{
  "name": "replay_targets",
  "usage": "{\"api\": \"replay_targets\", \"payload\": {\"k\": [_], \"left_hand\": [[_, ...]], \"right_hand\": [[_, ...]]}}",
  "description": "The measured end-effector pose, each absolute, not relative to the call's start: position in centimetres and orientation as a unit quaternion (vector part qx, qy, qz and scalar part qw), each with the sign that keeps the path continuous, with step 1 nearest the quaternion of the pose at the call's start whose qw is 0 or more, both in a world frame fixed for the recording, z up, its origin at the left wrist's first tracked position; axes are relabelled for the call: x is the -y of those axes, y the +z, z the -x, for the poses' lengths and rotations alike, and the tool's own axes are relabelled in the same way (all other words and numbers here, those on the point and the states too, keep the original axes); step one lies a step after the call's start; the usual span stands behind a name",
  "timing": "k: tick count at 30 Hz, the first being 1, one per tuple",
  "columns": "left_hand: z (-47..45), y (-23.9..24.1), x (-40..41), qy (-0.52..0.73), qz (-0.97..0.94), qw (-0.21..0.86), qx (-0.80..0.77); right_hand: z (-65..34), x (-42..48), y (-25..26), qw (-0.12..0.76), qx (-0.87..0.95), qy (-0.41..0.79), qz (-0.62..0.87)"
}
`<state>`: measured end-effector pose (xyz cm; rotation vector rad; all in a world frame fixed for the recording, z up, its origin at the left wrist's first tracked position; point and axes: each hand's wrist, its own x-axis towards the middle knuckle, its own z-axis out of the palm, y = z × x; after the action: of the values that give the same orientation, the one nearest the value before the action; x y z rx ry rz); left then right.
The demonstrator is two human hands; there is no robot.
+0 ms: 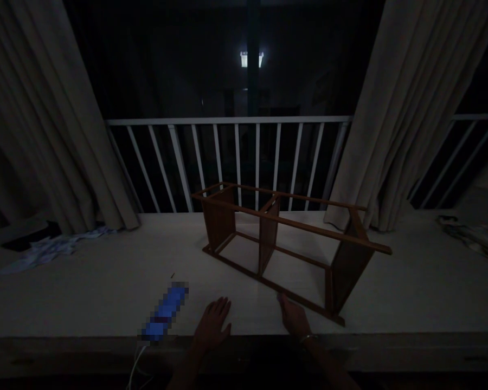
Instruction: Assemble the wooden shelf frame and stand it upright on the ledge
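Observation:
A brown wooden shelf rack (pixel 268 216) with three panels between long rails lies on its side on the pale ledge (pixel 117 292). My left hand (pixel 212 325) rests palm down near the ledge's front edge, fingers stretched out and thumb apart, holding nothing. Close to the rack's lower front rail is my right hand (pixel 295 318), its fingers curled together. Something small may be at its fingertips, but the dim light hides what it is. Whether these fingers touch the rail I cannot tell. A bracelet (pixel 309 337) circles the right wrist.
A blurred blue-screened phone (pixel 165 313) with a white cable (pixel 135 364) lies left of my left hand. Crumpled pale papers or cloth (pixel 52 249) lie at far left, bunched fabric (pixel 472 235) at far right. Behind stand a white railing (pixel 236 121) and curtains (pixel 366 119).

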<state>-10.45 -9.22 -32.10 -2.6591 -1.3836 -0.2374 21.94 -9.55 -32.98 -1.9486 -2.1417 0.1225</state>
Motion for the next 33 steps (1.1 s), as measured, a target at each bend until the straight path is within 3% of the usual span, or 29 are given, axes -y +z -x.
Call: {"api": "replay_targets", "payload": {"k": [16, 33], "left_hand": [[10.8, -32.0, 9.1, -0.093, 0.882, 0.063, 0.457], [10.0, -32.1, 8.9, -0.086, 0.878, 0.087, 0.463]], "right_hand": [[-21.3, 9.2, -33.2, 0.145, 0.724, 0.053, 0.672], [-21.7, 9.5, -31.5, 0.269, 0.758, 0.023, 0.594]]}}
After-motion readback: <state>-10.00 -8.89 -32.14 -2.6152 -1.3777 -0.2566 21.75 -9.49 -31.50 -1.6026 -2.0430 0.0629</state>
